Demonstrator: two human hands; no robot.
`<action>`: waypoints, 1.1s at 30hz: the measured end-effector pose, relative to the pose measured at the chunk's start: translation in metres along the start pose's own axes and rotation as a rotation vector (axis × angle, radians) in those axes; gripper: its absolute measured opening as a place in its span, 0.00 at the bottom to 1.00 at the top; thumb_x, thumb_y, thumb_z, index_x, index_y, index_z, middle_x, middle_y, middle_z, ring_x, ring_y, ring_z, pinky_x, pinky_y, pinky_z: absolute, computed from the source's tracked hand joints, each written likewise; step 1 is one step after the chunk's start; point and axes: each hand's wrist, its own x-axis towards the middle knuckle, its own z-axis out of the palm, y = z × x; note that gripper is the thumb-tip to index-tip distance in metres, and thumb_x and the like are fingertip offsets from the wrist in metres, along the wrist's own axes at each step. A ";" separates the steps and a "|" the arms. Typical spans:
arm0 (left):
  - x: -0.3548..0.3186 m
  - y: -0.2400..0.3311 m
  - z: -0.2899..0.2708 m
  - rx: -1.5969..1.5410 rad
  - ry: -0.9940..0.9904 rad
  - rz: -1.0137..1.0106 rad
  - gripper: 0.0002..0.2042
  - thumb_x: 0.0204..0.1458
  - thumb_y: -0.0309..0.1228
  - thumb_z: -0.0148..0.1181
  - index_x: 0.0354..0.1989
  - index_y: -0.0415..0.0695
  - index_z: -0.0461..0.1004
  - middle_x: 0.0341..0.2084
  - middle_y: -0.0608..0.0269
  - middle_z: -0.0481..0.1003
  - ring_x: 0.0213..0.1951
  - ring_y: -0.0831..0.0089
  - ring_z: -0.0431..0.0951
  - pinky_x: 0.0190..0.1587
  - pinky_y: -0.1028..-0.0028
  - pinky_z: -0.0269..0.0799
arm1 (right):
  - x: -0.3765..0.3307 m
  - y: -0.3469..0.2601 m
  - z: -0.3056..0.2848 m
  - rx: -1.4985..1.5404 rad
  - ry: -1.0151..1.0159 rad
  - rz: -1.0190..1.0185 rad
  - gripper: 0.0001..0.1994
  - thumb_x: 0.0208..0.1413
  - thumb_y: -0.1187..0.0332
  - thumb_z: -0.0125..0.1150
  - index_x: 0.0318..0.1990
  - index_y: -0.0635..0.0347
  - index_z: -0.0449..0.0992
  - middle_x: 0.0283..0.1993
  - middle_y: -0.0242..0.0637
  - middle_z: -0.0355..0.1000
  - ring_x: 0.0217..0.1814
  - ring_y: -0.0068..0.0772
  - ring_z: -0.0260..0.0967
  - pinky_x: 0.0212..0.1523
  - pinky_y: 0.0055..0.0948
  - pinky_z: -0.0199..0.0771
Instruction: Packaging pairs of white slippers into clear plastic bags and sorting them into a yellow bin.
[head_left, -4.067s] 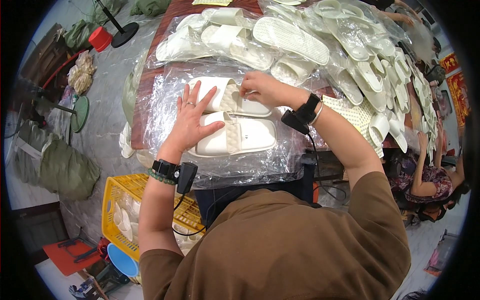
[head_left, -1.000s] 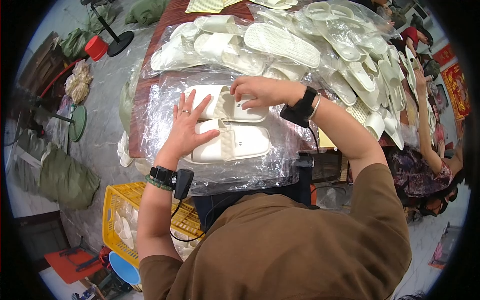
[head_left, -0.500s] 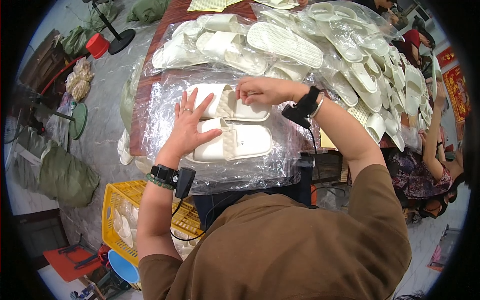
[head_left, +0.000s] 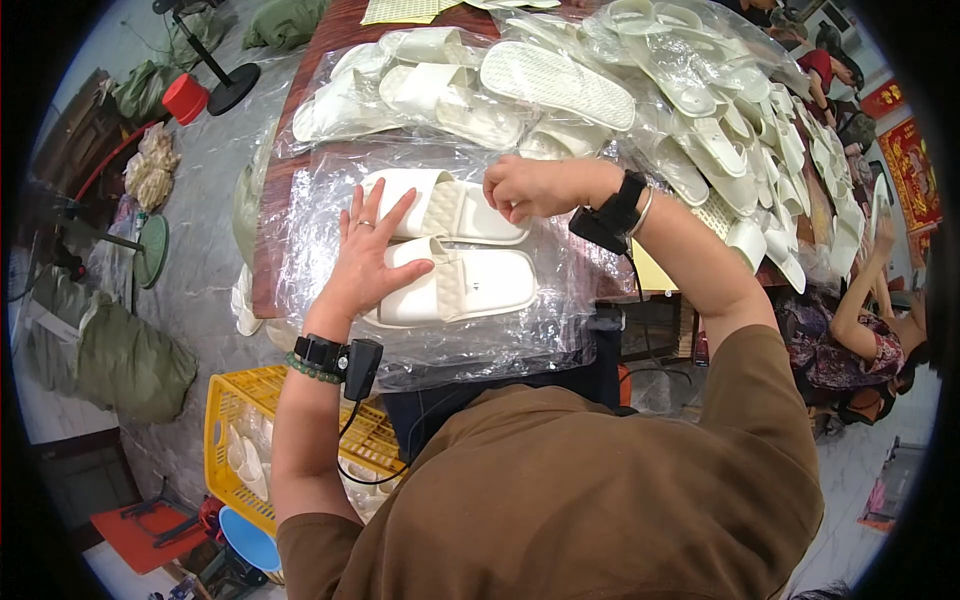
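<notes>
Two white slide slippers with quilted straps lie side by side on clear plastic bags [head_left: 330,260] at the table's near edge: a far slipper [head_left: 455,205] and a near slipper [head_left: 500,280]. My left hand [head_left: 370,255] rests with fingers spread over the toe ends of both. At the heel end of the far slipper, my right hand [head_left: 525,190] has its fingers curled together in a pinch. Whatever the fingertips hold, if anything, is hidden. A dark band with a small device circles each wrist.
Bagged white slippers [head_left: 440,90] and a large heap of loose slippers [head_left: 720,130] cover the table's far and right parts. A yellow crate [head_left: 225,440] with slippers stands low on the left. Green sacks [head_left: 135,350] lie on the floor. Other people [head_left: 860,320] sit at right.
My right hand has shifted slightly right along the far slipper toward its heel end, its fingers drawn closer together. My left hand stays spread on the slippers. The whole view has shifted slightly.
</notes>
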 end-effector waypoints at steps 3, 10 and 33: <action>-0.001 -0.002 0.001 0.002 0.000 0.001 0.43 0.44 0.53 0.69 0.71 0.65 0.57 0.74 0.46 0.43 0.74 0.40 0.34 0.72 0.43 0.31 | -0.001 0.000 0.005 -0.057 0.035 -0.029 0.04 0.49 0.76 0.64 0.31 0.62 0.74 0.48 0.39 0.67 0.56 0.44 0.60 0.57 0.36 0.63; -0.001 -0.003 0.002 0.012 0.004 0.007 0.43 0.45 0.55 0.68 0.71 0.65 0.57 0.74 0.49 0.43 0.74 0.40 0.34 0.71 0.42 0.32 | -0.003 0.001 0.015 -0.034 0.195 0.087 0.19 0.46 0.70 0.71 0.45 0.59 0.71 0.49 0.41 0.68 0.55 0.46 0.64 0.53 0.39 0.67; -0.004 -0.022 0.012 -0.986 0.183 -0.040 0.39 0.65 0.61 0.27 0.76 0.49 0.30 0.76 0.61 0.30 0.76 0.68 0.28 0.74 0.60 0.25 | 0.074 -0.073 0.094 0.014 0.805 0.303 0.07 0.41 0.72 0.61 0.28 0.65 0.79 0.37 0.49 0.72 0.38 0.55 0.75 0.39 0.45 0.75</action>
